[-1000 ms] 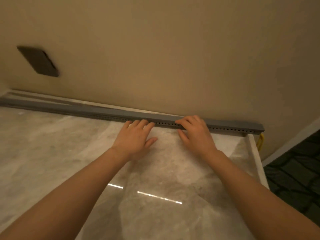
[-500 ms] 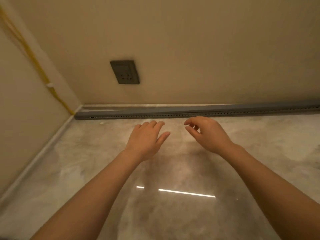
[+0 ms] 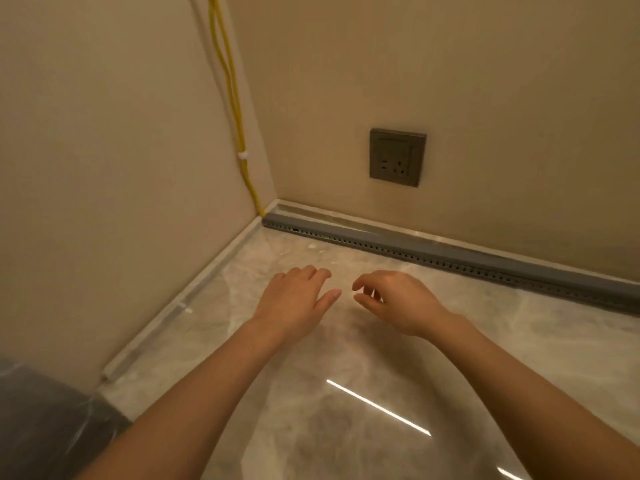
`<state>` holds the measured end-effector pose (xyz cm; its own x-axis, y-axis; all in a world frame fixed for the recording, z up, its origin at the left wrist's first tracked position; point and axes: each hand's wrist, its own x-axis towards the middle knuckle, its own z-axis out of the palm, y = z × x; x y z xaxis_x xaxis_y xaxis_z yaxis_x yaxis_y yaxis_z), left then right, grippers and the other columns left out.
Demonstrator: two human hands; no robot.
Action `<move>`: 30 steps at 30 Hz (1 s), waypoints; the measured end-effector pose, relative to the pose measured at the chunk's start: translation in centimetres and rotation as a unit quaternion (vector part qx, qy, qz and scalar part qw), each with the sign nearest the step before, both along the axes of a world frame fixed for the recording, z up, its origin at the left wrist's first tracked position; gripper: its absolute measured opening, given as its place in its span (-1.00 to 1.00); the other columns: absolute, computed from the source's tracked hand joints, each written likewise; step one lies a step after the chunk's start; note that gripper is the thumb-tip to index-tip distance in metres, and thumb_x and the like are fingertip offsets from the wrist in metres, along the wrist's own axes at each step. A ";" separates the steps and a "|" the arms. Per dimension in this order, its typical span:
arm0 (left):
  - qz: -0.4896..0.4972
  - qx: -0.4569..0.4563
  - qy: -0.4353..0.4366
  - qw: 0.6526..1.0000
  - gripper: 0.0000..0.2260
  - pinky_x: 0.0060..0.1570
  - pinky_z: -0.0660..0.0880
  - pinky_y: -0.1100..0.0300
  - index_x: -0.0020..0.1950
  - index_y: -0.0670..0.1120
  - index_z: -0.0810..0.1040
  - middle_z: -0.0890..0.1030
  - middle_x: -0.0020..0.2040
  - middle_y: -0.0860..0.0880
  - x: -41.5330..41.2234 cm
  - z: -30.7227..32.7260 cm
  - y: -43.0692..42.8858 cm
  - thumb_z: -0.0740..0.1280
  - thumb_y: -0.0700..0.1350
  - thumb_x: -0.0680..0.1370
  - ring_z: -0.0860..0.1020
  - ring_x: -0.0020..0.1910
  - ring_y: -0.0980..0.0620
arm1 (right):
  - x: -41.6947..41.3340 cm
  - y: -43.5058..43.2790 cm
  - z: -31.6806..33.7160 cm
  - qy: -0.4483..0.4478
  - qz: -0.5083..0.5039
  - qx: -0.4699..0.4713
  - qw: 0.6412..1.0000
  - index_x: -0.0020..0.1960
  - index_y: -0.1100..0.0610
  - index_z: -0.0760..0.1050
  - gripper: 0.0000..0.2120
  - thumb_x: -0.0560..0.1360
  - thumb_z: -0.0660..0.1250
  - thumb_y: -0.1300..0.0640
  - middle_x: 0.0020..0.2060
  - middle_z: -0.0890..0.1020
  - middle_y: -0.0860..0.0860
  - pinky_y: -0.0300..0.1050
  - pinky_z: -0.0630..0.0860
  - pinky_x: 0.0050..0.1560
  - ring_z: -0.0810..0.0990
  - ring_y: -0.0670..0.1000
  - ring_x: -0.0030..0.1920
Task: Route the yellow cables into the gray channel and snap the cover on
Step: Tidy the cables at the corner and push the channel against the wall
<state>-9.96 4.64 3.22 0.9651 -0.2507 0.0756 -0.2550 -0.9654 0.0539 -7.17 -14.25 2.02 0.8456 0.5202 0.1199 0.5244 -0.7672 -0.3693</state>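
Note:
The gray channel (image 3: 433,249) lies along the foot of the back wall, its cover on and a row of small holes down its front side. Yellow cables (image 3: 231,98) run down the room corner, held by a white clip (image 3: 243,155), and go into the channel's left end. My left hand (image 3: 294,299) hovers over the marble floor with relaxed fingers, a short way in front of the channel. My right hand (image 3: 394,299) floats beside it, fingers loosely curled, holding nothing. Neither hand touches the channel.
A dark gray wall socket (image 3: 397,156) sits on the back wall above the channel. A pale skirting strip (image 3: 180,306) runs along the left wall. A dark plastic-wrapped object (image 3: 41,420) stands at the lower left.
Both hands have lifted off the channel and pulled back over the floor. My view has swung left along the channel to its corner end, bringing the cables and socket into sight.

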 end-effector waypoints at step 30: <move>0.241 -0.690 0.029 0.682 -0.62 0.29 0.33 0.19 0.43 0.05 0.30 0.37 0.41 0.09 14.5 -4.6 12.3 0.17 -0.06 0.60 0.33 0.35 0.17 | 18.5 24.5 -0.8 0.066 -0.196 0.347 0.915 0.36 0.01 0.34 -0.58 0.52 0.29 0.06 0.12 0.56 -0.05 -0.24 0.42 0.11 0.49 -0.09 0.16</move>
